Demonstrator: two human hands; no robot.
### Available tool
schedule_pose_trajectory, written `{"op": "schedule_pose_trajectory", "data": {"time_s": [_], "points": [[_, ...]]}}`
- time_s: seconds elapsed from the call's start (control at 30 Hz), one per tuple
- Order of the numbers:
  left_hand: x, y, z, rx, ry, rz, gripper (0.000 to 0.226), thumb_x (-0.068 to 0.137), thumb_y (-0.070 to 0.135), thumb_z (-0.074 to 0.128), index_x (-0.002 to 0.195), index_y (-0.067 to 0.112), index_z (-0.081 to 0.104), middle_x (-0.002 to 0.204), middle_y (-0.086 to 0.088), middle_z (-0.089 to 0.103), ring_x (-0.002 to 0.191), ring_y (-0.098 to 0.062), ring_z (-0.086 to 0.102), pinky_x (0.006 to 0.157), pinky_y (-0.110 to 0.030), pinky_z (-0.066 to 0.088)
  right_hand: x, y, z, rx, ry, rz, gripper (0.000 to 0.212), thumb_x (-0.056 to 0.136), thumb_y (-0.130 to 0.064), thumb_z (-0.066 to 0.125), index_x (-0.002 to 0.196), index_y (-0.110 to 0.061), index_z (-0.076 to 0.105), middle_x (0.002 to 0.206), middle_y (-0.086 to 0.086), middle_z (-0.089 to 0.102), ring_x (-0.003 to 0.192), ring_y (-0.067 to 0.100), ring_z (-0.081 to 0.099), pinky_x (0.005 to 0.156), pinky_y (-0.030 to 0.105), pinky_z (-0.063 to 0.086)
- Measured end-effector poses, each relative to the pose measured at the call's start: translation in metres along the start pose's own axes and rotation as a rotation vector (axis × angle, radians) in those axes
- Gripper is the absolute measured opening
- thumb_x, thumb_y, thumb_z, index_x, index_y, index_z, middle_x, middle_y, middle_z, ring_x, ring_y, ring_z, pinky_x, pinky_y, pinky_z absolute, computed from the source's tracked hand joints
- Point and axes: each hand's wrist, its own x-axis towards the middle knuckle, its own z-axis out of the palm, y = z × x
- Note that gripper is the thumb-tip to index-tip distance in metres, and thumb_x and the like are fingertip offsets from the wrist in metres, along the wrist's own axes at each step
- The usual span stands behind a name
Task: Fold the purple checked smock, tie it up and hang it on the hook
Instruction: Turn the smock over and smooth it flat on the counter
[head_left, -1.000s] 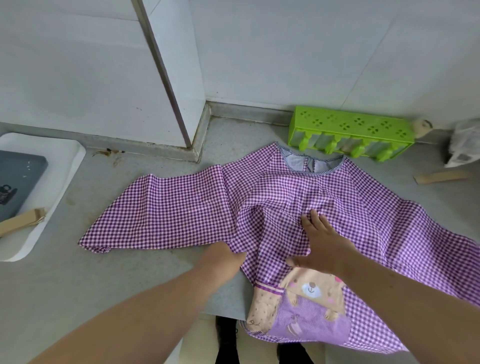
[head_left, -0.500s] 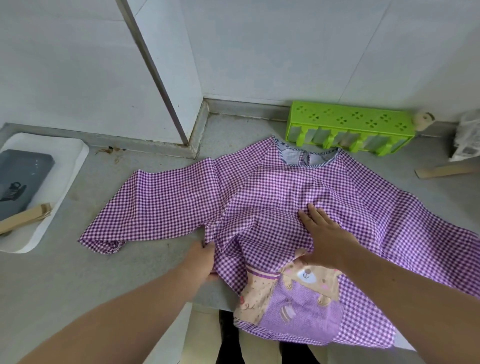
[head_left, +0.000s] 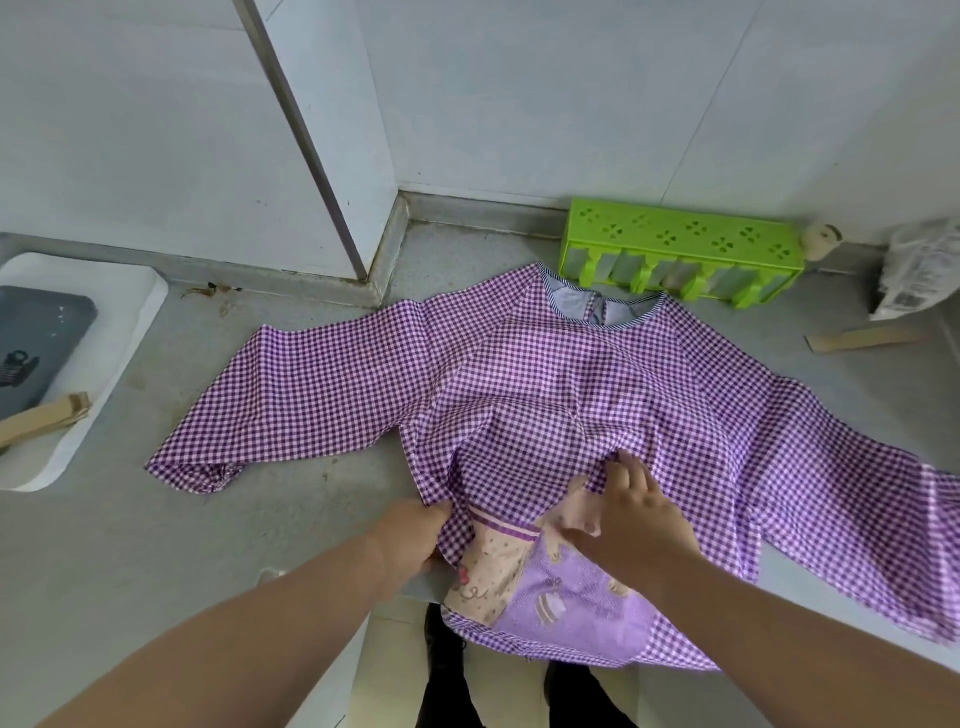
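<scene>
The purple checked smock (head_left: 545, 374) lies front-up on the grey counter, sleeves spread left and right, its hem with a cartoon pocket hanging over the front edge. My left hand (head_left: 410, 535) grips the smock's left side edge near the counter's front. My right hand (head_left: 631, 512) lies on the cloth just above the pocket, fingers spread and slightly bent, the cloth bunched ahead of them. No hook is in view.
A green plastic rack (head_left: 680, 254) stands behind the collar against the wall. A white tray (head_left: 78, 364) with a dark slab and a wooden piece sits at the left. A wooden strip (head_left: 862, 339) and a plastic bag (head_left: 919, 270) lie at the right.
Both hands have drawn back toward the front edge. The left sleeve has slid right with the left hand's pull, and the cloth has bunched under the right hand.
</scene>
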Motion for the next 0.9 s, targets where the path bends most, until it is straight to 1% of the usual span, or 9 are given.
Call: {"op": "schedule_pose_trajectory", "data": {"time_s": [0.07, 0.17, 0.23, 0.3, 0.37, 0.47, 0.57, 0.8, 0.9], "points": [[0.001, -0.004, 0.001, 0.087, -0.047, 0.041, 0.025, 0.105, 0.032, 0.063, 0.124, 0.017, 0.070, 0.123, -0.002, 0.073, 0.108, -0.020, 0.068, 0.086, -0.029, 0.054, 0.002, 0.006, 0.007, -0.003, -0.085, -0.038, 0.146, 0.067, -0.100, 0.045, 0.163, -0.005, -0.009, 0.172, 0.009, -0.021, 0.159, 0.024, -0.017, 0.130, 0.043, 0.014], [-0.007, -0.007, 0.007, 0.324, -0.108, 0.087, 0.018, 0.099, 0.025, 0.071, 0.116, 0.021, 0.072, 0.118, 0.002, 0.073, 0.107, -0.015, 0.066, 0.092, -0.026, 0.052, 0.002, 0.014, 0.004, -0.088, -0.138, -0.110, 0.146, 0.070, -0.096, 0.052, 0.161, -0.008, -0.020, 0.166, 0.010, -0.035, 0.156, 0.028, -0.026, 0.129, 0.046, 0.008], [-0.008, -0.006, 0.011, 0.371, -0.097, 0.101, 0.014, 0.100, 0.023, 0.067, 0.113, 0.016, 0.070, 0.116, -0.001, 0.072, 0.106, -0.016, 0.064, 0.085, -0.022, 0.050, -0.001, 0.016, -0.005, -0.123, -0.112, -0.117, 0.138, 0.074, -0.089, 0.058, 0.163, -0.013, -0.015, 0.170, 0.009, -0.026, 0.160, 0.031, -0.013, 0.128, 0.046, 0.013], [-0.012, -0.006, 0.017, 0.380, -0.063, 0.130, 0.020, 0.105, 0.019, 0.060, 0.119, 0.007, 0.067, 0.121, -0.014, 0.070, 0.105, -0.021, 0.063, 0.079, -0.021, 0.049, -0.011, 0.013, -0.010, -0.184, -0.033, -0.137, 0.126, 0.081, -0.082, 0.059, 0.165, -0.016, -0.008, 0.168, 0.010, 0.005, 0.153, 0.031, 0.020, 0.123, 0.044, 0.029], [-0.011, -0.006, 0.019, 0.412, -0.024, 0.156, 0.023, 0.106, 0.021, 0.056, 0.123, 0.009, 0.067, 0.124, -0.014, 0.070, 0.107, -0.026, 0.066, 0.087, -0.028, 0.053, -0.019, 0.007, -0.007, -0.194, 0.017, -0.153, 0.110, 0.092, -0.066, 0.058, 0.164, -0.015, -0.008, 0.160, 0.010, 0.023, 0.142, 0.029, 0.038, 0.113, 0.042, 0.043], [-0.013, -0.013, 0.024, 0.428, 0.023, 0.188, 0.026, 0.105, 0.026, 0.052, 0.119, 0.015, 0.071, 0.117, -0.011, 0.075, 0.101, -0.025, 0.069, 0.089, -0.034, 0.057, -0.036, 0.003, 0.008, -0.096, -0.061, -0.116, 0.100, 0.098, -0.069, 0.041, 0.165, -0.014, -0.008, 0.174, 0.010, 0.000, 0.159, 0.033, 0.011, 0.126, 0.049, 0.028], [-0.018, -0.020, 0.026, 0.400, 0.054, 0.237, 0.026, 0.107, 0.034, 0.047, 0.114, 0.028, 0.071, 0.110, 0.001, 0.076, 0.101, -0.022, 0.072, 0.095, -0.042, 0.060, -0.043, 0.004, 0.020, -0.154, -0.141, -0.093, 0.132, 0.076, -0.099, 0.030, 0.163, -0.010, -0.016, 0.171, 0.013, -0.024, 0.159, 0.036, -0.015, 0.128, 0.053, 0.017], [-0.030, -0.040, 0.003, 0.292, -0.057, 0.311, 0.019, 0.110, 0.033, 0.052, 0.111, 0.030, 0.071, 0.110, 0.005, 0.077, 0.103, -0.019, 0.073, 0.088, -0.037, 0.063, -0.048, 0.009, 0.011, -0.232, -0.191, -0.122, 0.150, 0.068, -0.087, 0.067, 0.161, -0.012, -0.024, 0.169, 0.007, -0.031, 0.158, 0.032, -0.020, 0.126, 0.055, 0.023], [-0.029, -0.053, -0.022, 0.302, 0.005, 0.286, 0.022, 0.110, 0.027, 0.050, 0.124, 0.018, 0.065, 0.119, -0.003, 0.075, 0.108, -0.023, 0.072, 0.078, -0.029, 0.061, -0.045, 0.015, 0.012, -0.302, -0.227, -0.161, 0.162, 0.050, -0.102, 0.053, 0.159, -0.011, -0.025, 0.168, 0.008, -0.031, 0.156, 0.033, -0.024, 0.127, 0.057, 0.022]]}}
